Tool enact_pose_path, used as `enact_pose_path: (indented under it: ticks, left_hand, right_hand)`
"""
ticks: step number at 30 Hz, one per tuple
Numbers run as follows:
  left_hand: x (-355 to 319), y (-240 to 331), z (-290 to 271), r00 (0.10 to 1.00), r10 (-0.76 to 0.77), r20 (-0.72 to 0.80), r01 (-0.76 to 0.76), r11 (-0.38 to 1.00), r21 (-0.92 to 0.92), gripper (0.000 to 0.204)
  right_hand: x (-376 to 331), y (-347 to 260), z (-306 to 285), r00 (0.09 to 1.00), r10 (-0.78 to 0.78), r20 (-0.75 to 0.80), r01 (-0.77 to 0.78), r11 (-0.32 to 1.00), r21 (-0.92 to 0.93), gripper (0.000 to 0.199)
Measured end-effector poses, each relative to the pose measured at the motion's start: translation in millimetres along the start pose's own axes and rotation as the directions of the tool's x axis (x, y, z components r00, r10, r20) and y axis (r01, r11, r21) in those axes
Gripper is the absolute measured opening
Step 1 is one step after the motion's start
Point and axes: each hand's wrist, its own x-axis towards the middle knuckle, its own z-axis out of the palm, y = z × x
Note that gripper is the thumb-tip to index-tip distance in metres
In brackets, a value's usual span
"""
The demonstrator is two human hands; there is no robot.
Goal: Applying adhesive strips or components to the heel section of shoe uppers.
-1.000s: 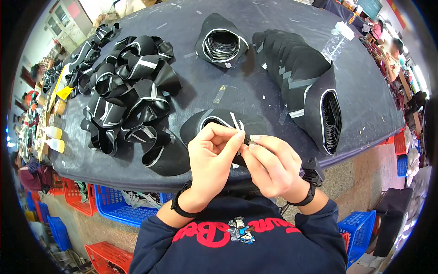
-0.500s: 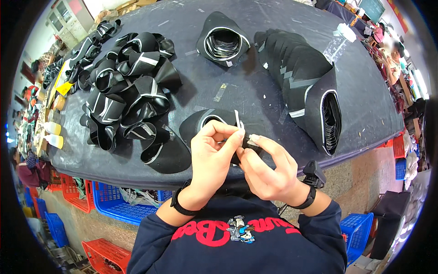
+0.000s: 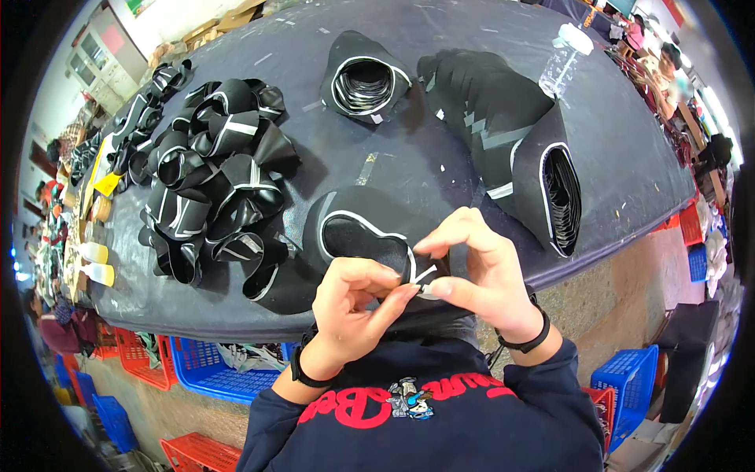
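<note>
A curved black sheet piece (image 3: 358, 203) with white edging lies at the table's near edge, its edging bent into a loop. My left hand (image 3: 354, 303) pinches the piece's near end between thumb and index finger. A narrow white strip (image 3: 425, 274) sticks out beside those fingertips. At the same end, my right hand (image 3: 491, 275) has its thumb low by the strip and its index finger arched above, with the dark material between them. The fingers partly hide that end.
Looped black pieces (image 3: 228, 173) with white edging are heaped on the left. A nested bundle (image 3: 366, 85) stands at the back; a long overlapping stack (image 3: 503, 118) lies on the right beside a clear bottle (image 3: 562, 63). Blue (image 3: 228, 377) and red crates stand below the table.
My right hand has opened wider and shifted right. Both hands sit lower in view, uncovering the piece's white-edged loop. The white strip now points up to the right.
</note>
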Motion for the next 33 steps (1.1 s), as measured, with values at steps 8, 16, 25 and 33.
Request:
enact_pose_path:
  ticks: [8, 16, 25, 33]
  left_hand:
    - [-1, 1, -2, 0.989, 0.107, 0.099, -0.116, 0.989, 0.095, 0.038]
    - [4, -6, -3, 0.971, 0.167, 0.171, -0.174, 0.984, 0.03, 0.037]
    - [4, -14, -11, 0.937, 0.223, 0.269, -0.238, 0.971, 0.023, 0.029]
    - [5, 0, -21, 0.92, 0.096, 0.381, -0.014, 0.977, -0.213, 0.022]
  right_hand:
    - [-2, -5, 12, 0.992, 0.111, -0.062, -0.103, 0.987, 0.122, 0.006]
    - [-1, -1, 14, 0.995, 0.02, -0.103, -0.031, 0.993, -0.113, 0.007]
    - [-4, 2, 17, 0.992, 0.049, -0.113, -0.078, 0.961, -0.266, 0.015]
    - [15, 8, 5, 0.952, -0.212, 0.222, 0.253, 0.951, -0.176, 0.012]
